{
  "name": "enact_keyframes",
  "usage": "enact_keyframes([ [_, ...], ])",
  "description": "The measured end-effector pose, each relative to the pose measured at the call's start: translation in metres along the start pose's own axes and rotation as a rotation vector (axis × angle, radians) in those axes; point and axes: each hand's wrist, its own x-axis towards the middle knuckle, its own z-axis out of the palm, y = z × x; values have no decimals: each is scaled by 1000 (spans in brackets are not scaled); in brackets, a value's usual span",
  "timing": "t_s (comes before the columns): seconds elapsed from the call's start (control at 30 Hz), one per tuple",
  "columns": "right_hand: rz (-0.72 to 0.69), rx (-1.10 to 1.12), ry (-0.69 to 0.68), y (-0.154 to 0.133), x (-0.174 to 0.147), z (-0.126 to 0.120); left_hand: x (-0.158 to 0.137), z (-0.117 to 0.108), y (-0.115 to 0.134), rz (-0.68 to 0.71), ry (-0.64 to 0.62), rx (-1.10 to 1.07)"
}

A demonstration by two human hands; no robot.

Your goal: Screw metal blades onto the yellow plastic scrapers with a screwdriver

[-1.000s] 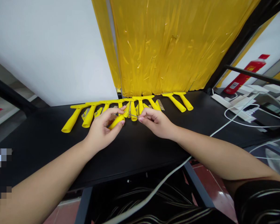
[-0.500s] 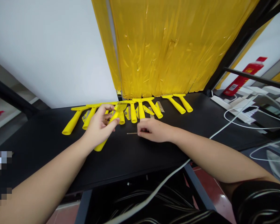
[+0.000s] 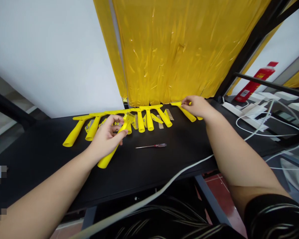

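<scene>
My left hand (image 3: 112, 131) is wrapped round the handle of a yellow scraper (image 3: 106, 160), tilted with its flat head up and the hollow handle end toward me. My right hand (image 3: 195, 108) reaches to the back of the table, fingers closed at the head of another yellow scraper (image 3: 188, 113); whether it is lifted I cannot tell. A small screwdriver (image 3: 150, 146) lies on the black table between my hands, its shaft pointing left. Several more yellow scrapers (image 3: 73, 134) are lined up along the back edge, with small yellow plates (image 3: 156, 118) and metal blades (image 3: 169, 114) among them.
The black table (image 3: 129, 179) ends at a white panel (image 3: 57, 59) and a yellow-wrapped panel (image 3: 161, 53). A white cable (image 3: 174, 179) crosses the front edge. At right are a power strip (image 3: 244, 114), a red bottle (image 3: 255, 83) and a black frame bar (image 3: 266, 83).
My right hand has let go of the screwdriver, leaving it on the table, and moved right and back to the scrapers at the far right. My left hand still holds its scraper.
</scene>
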Motion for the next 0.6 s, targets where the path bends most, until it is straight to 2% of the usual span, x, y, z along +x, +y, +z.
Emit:
enact_keyframes([
  [0.03,123,-68,45,23,8,-2,0,0,-1,-1,-7,2],
  [0.1,333,-130,28,61,18,-2,1,-1,-2,-2,-25,5],
  [0.2,490,-79,-116,92,23,9,1,-1,-3,7,-44,6],
  [0.37,502,-100,-84,99,28,27,0,-1,-2,20,-47,17],
  [0.6,463,-96,-28,106,31,33,0,-1,-3,18,-73,22],
])
